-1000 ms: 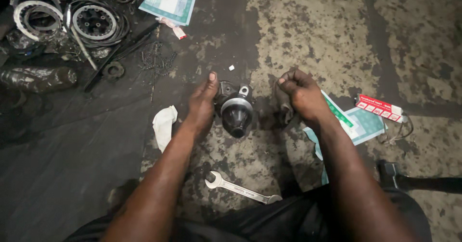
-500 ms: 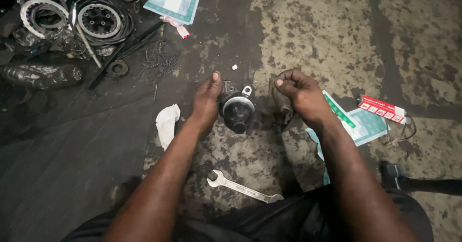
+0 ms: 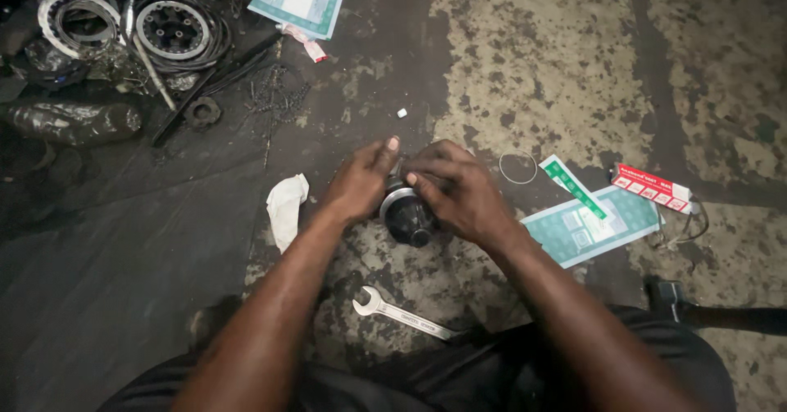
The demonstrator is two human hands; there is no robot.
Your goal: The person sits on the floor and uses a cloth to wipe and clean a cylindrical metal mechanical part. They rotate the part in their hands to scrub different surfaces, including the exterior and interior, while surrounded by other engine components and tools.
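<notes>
A dark, cone-nosed metal engine part [image 3: 409, 218] with a bright rim stands on the stained floor in front of me. My left hand [image 3: 361, 184] grips it from the left, thumb pointing up over its top. My right hand [image 3: 459, 192] lies across its top and right side with the fingers curled down onto it. The hands touch each other above the part and hide its upper half. Whatever sits under my right palm is hidden.
A thin wire ring [image 3: 518, 168] lies just right of my hands. An open-end wrench [image 3: 402, 314], a white rag [image 3: 287, 207], green-white packets [image 3: 586, 227], a red-white box [image 3: 652, 186], clutch plates [image 3: 172, 28], a small chain [image 3: 275, 96] and a dark bottle [image 3: 74, 122] lie around.
My right hand has swung left from beside the packets onto the engine part, uncovering the wire ring. My left hand has closed in over the part's top.
</notes>
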